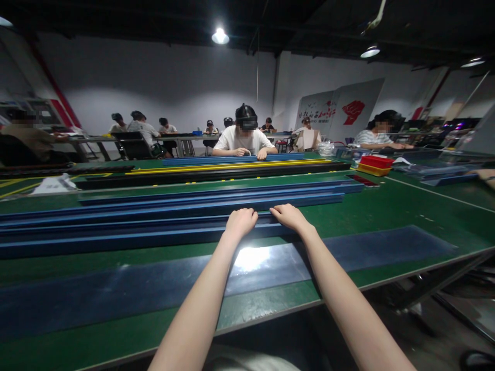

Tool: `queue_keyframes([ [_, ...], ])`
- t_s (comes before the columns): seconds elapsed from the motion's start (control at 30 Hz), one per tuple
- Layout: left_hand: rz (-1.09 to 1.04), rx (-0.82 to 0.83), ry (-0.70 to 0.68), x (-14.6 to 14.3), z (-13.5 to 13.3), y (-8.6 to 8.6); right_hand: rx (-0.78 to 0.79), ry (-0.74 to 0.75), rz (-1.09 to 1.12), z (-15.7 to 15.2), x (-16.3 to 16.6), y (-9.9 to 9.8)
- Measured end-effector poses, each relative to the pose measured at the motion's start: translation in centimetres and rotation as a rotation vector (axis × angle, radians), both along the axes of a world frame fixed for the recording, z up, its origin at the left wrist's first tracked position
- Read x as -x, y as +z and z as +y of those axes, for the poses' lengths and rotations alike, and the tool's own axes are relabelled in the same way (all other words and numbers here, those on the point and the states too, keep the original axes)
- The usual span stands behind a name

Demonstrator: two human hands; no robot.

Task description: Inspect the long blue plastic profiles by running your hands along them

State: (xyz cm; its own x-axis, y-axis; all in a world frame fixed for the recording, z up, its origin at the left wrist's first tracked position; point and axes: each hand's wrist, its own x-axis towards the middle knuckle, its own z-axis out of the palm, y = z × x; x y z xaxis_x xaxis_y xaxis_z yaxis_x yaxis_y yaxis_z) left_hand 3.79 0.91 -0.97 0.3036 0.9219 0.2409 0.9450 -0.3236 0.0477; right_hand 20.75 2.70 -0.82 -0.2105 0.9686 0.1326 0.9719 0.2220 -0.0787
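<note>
Up front, two hands, left hand (240, 221) curled, right hand (288, 215) flat, pressing one blue rail (116, 238)

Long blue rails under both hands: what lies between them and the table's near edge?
Head view: a dark blue glossy mat strip on the green table, between the long blue rails and the edge.

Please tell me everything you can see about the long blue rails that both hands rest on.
The blue rails are long, thin profiles, matte dark blue, possibly plastic or painted metal. Several lie flat, side by side, along the green table. The left hand and the right hand rest on the near ones, fingers curled over an edge.
</note>
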Motion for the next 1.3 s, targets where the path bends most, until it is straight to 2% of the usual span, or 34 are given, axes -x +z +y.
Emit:
queue_keyframes([
  [1.3,0.004,0.009,0.006,0.07,0.14,-0.19,0.005,0.002,0.001,-0.24,0.12,0.26],
])
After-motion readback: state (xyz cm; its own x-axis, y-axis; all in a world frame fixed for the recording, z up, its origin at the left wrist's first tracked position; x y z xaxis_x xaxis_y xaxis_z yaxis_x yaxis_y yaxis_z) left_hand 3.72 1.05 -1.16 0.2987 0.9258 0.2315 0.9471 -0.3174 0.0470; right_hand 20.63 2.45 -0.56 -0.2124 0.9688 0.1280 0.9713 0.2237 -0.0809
